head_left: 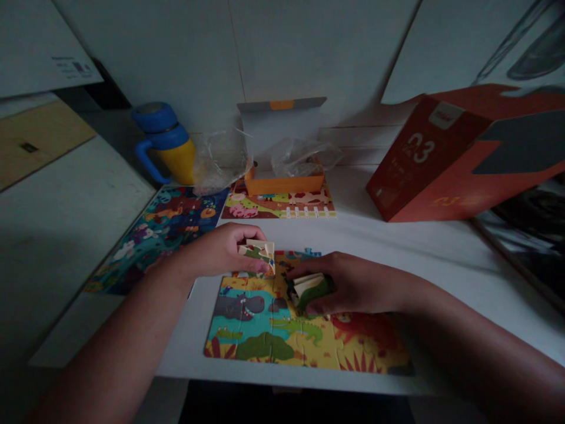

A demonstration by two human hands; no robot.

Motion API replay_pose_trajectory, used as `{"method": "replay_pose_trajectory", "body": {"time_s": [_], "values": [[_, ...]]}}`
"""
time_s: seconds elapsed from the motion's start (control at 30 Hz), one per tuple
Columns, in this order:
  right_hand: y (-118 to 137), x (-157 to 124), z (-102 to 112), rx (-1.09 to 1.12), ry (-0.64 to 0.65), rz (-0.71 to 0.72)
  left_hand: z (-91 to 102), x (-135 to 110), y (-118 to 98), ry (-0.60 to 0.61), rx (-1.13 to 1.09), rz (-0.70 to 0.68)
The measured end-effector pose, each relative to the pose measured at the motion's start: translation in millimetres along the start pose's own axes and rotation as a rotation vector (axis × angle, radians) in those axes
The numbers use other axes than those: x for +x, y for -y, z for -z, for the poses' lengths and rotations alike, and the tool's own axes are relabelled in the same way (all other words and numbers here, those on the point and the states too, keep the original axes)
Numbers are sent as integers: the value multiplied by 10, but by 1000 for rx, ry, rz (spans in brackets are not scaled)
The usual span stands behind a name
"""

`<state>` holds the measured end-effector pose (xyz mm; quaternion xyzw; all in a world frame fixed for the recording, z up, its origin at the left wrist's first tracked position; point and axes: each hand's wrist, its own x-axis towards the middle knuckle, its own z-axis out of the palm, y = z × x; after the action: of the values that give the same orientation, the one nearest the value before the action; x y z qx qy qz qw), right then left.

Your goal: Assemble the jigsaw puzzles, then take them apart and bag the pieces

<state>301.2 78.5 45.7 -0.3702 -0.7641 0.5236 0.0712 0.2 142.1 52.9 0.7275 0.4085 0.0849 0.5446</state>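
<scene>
My left hand (233,250) is closed around a few jigsaw puzzle pieces (260,257), held just above the far left part of a joined jigsaw puzzle (265,347). Over the middle of that puzzle, my right hand (348,285) grips another small stack of puzzle pieces (312,288), with green on the top one. The joined part shows a hippo in water, green crocodiles and a red lion. Both hands and the held pieces hide some of the puzzle's upper side.
A dark blue sea-animal puzzle (172,218) lies at left, a farm puzzle (300,203) behind. On the farm puzzle's far edge stands an open orange box (285,186) with a plastic bag (304,158). A blue-yellow flask (165,141) and a large red box (424,165) flank it.
</scene>
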Motion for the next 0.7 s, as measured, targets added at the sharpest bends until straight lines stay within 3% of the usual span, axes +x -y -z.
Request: {"method": "replay_pose_trajectory", "body": {"time_s": [0.13, 0.3, 0.37, 0.5, 0.7], "values": [[7, -87, 142, 101, 10, -16, -103, 43, 8, -9, -58, 2], [-60, -147, 331, -61, -174, -175, -381, 173, -8, -10, -86, 4], [-96, -117, 315, -143, -205, -198, -478, 222, -24, -95, 38, -35], [-107, -35, 207, -287, -293, -256, -563, 255, -46, -234, 366, -252], [-29, -7, 155, -378, -289, -292, -554, 243, -4, -229, 524, -265]]}}
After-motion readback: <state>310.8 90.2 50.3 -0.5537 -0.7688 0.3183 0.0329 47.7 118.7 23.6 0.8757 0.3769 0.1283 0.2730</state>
